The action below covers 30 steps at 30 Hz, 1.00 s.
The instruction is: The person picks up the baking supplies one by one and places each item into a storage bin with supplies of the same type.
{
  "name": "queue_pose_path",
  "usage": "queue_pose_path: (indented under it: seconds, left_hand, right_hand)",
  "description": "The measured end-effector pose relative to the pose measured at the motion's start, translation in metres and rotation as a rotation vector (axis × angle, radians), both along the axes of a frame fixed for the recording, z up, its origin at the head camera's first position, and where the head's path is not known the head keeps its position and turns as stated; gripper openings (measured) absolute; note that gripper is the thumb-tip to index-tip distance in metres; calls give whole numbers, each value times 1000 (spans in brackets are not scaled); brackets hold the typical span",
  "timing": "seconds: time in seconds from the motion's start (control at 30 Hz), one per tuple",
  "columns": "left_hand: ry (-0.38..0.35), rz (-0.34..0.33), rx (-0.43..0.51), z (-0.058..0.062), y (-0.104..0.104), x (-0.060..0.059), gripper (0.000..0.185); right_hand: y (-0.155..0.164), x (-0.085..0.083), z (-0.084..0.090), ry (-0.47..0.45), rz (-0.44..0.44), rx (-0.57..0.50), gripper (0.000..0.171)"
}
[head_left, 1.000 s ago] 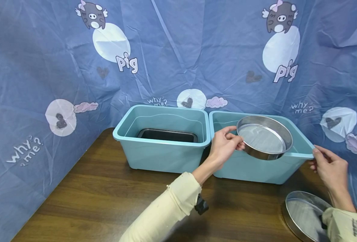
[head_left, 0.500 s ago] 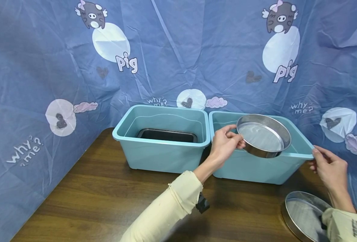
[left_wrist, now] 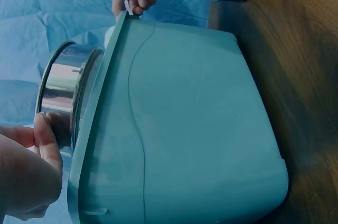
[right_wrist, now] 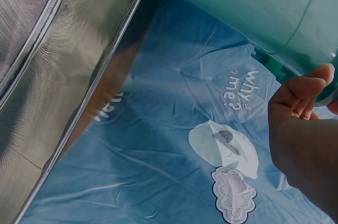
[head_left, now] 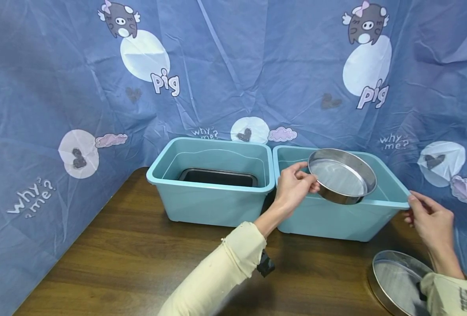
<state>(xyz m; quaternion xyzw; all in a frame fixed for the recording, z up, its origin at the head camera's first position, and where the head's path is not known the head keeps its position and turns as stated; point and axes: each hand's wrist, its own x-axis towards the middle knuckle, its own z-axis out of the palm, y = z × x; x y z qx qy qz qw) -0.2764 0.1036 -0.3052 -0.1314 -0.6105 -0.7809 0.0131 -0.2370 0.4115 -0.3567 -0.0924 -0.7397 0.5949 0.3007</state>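
The sieve [head_left: 341, 176] is up off the counter [head_left: 118, 263], over the mouth of the right bin [head_left: 328, 221] by its near rim; whether the two touch cannot be told. The left hand [head_left: 295, 186] pinches the sieve's wall on its left side between thumb and fingers, while the right hand [head_left: 432, 219] grips the rim of the right bin at its near right corner. The sieve looks like a stiff ring of thin, polished metal with fine mesh across it, so it should be light for its width and keep its shape when squeezed. Held from one side only, its far edge would tend to droop and twist the grip, and the smooth wall may slip under dry fingertips. The wall and its upper lip are the sound places to take hold, ideally at two opposite points; the mesh is likely the weak part, apt to dent or stretch if a thumb presses on it. The right bin appears to be thin, somewhat springy plastic, best taken by its turned rim. The other sieve [head_left: 395, 281] lies on the counter near the right sleeve [head_left: 452, 292], its wall again the part to grasp.
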Motion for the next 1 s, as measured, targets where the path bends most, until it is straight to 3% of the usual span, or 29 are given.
queue_pose_path:
  seconds: [0.47,0.73,1.0]
  left_hand:
    - [11,69,-49,3,3,-4,47]
    - [-21,80,-28,2,7,-6,47]
    - [-27,107,-56,3,10,-9,48]
  right_hand:
    - [-1,1,0,-1,-6,12,32]
    - [1,2,0,-4,-12,24,33]
    - [0,2,-1,9,17,-33,32]
